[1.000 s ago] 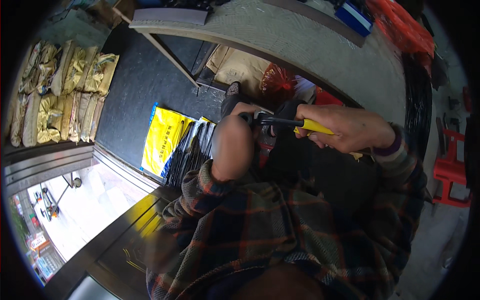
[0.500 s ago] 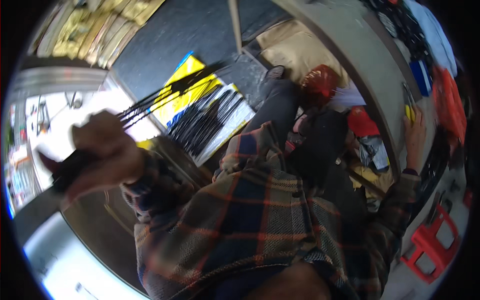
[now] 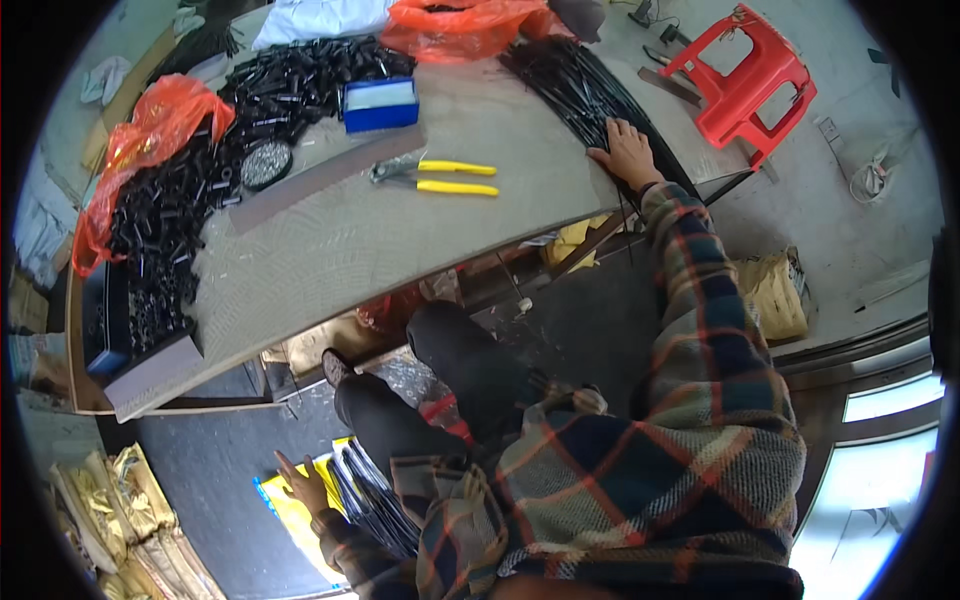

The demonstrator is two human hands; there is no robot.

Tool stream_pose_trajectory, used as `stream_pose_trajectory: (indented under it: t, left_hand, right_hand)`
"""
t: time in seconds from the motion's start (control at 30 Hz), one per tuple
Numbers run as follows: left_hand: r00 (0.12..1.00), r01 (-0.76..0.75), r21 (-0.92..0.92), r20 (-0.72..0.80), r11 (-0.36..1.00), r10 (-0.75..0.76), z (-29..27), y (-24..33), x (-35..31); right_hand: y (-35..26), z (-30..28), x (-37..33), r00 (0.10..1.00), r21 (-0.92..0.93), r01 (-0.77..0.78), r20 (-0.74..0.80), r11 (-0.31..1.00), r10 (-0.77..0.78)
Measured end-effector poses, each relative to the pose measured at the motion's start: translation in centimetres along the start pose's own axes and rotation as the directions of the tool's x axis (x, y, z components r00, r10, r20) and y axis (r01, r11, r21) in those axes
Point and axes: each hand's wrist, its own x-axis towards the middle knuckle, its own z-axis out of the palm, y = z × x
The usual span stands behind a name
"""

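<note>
My right hand (image 3: 630, 158) lies flat, fingers stretched out, on the near edge of a fanned bundle of long thin black strands (image 3: 580, 90) at the table's right end. Low on the left, my left hand (image 3: 306, 488) hangs with fingers apart and nothing visible in it. Beneath it is a yellow and white plastic bag (image 3: 300, 520), with more black strands (image 3: 368, 495) lying on the bag beside my leg. Pincers with yellow handles (image 3: 440, 178) rest on the grey table (image 3: 400, 235), out of reach of either hand's fingers.
Small black tubular parts (image 3: 165, 220) heap along the table's far left, around a round dish of small metal pieces (image 3: 266, 165). A blue box (image 3: 381, 105) and orange plastic bags (image 3: 465, 30) stand behind. A red stool (image 3: 745, 85) is at the right.
My view has swung round to the tabletop. My left hand, which gripped raised black strands, is now low and without them. My right hand now rests on the bundle instead of near the pincers.
</note>
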Motion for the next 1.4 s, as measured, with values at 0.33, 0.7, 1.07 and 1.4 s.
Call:
stream_pose_trajectory:
  t: [0.33,0.7,1.07,1.4]
  left_hand:
    - [0.931,-0.364,-0.08,0.003,0.928,0.365,-3.9,9.3,-3.6]
    - [0.858,-0.512,-0.124,-0.036,0.85,0.512,-5.6,13.1,-5.3]
    - [0.806,-0.591,-0.167,-0.098,0.789,0.583,-6.2,14.5,-7.3]
    - [0.818,-0.573,-0.236,-0.104,0.785,0.566,-6.5,13.5,-8.1]
  right_hand:
    - [-0.5,0.0,4.6,0.848,0.409,-0.507,0.395,0.759,0.354]
    - [4.8,-2.8,5.1,0.845,0.635,-0.534,0.394,0.558,0.362]
    - [-1.1,0.9,3.9,0.834,0.455,-0.551,0.313,0.7,0.454]
    - [6.4,-6.2,8.2,0.902,0.815,-0.387,0.239,0.43,0.359]
